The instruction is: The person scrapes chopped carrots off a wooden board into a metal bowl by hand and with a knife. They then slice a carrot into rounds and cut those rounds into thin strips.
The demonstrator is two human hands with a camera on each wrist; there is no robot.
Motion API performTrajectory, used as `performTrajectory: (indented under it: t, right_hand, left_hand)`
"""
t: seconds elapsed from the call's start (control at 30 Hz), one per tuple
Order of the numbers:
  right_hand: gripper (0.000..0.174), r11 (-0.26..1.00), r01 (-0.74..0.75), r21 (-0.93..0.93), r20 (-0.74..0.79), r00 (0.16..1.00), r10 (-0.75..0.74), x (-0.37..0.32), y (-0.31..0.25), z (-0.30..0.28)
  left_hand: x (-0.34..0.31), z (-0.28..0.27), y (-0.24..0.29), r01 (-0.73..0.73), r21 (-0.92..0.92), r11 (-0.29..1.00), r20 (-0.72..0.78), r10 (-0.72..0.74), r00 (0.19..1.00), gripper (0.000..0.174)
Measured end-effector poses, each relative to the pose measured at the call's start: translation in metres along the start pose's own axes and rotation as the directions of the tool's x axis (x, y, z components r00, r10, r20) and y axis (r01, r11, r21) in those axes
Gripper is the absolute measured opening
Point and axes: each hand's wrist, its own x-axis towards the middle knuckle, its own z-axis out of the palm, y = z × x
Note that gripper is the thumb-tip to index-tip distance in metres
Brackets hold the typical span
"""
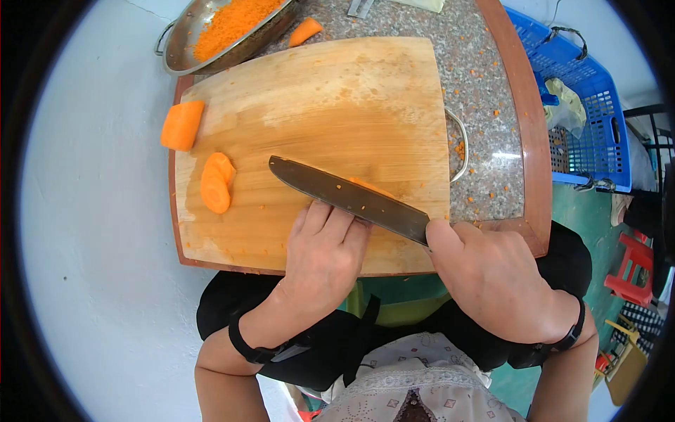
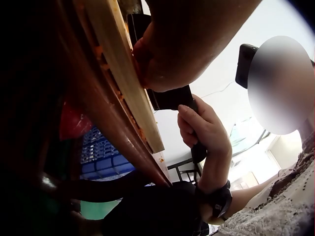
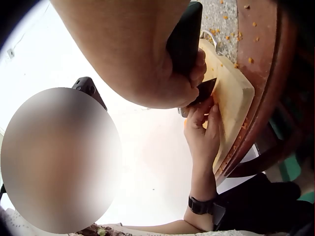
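Note:
My right hand (image 1: 492, 278) grips the dark handle of a broad kitchen knife (image 1: 344, 198), its handle also seen in the right wrist view (image 3: 186, 42). The blade slants across a wooden cutting board (image 1: 316, 105), tip toward the upper left. My left hand (image 1: 325, 253) bends its fingers down at the near side of the blade, holding a carrot piece (image 1: 373, 187); only an orange sliver shows beyond the blade, the rest hidden by blade and fingers. Carrot slices (image 1: 216, 184) overlap at the board's left. A thick carrot chunk (image 1: 183, 125) sits at the left edge.
A metal pan (image 1: 184, 53) of grated carrot (image 1: 235, 27) stands at the upper left, a small carrot end (image 1: 305, 32) beside it. The board has a metal handle (image 1: 460, 144) on its right. Carrot bits dot the stone tabletop (image 1: 492, 190). A blue crate (image 1: 590, 119) stands right.

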Motion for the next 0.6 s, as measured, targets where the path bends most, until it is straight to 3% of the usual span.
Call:
performTrajectory:
  t: [0.2, 0.3, 0.5, 0.6]
  right_hand:
    - [0.016, 1.000, 0.023, -0.001, 0.052, 0.998, -0.022, 0.011, -0.001, -0.003]
    - [0.018, 0.989, -0.009, 0.147, 0.086, 0.996, -0.003, 0.021, -0.001, -0.001]
    - [0.017, 0.994, 0.028, 0.101, -0.046, 0.999, -0.023, 0.016, 0.011, 0.007]
    - [0.017, 0.998, 0.024, 0.065, 0.034, 0.999, -0.027, 0.006, 0.003, 0.000]
  left_hand:
    - [0.002, -0.003, 0.001, 0.021, -0.015, 1.000, 0.002, -0.021, 1.000, 0.023]
    - [0.003, -0.003, 0.001, 0.016, 0.000, 1.000, -0.004, -0.016, 1.000, 0.022]
    - [0.001, 0.005, 0.002, 0.038, 0.007, 0.999, -0.048, -0.038, 0.998, 0.021]
    - [-0.004, 0.005, 0.002, 0.027, 0.014, 1.000, -0.036, -0.027, 0.999, 0.022]
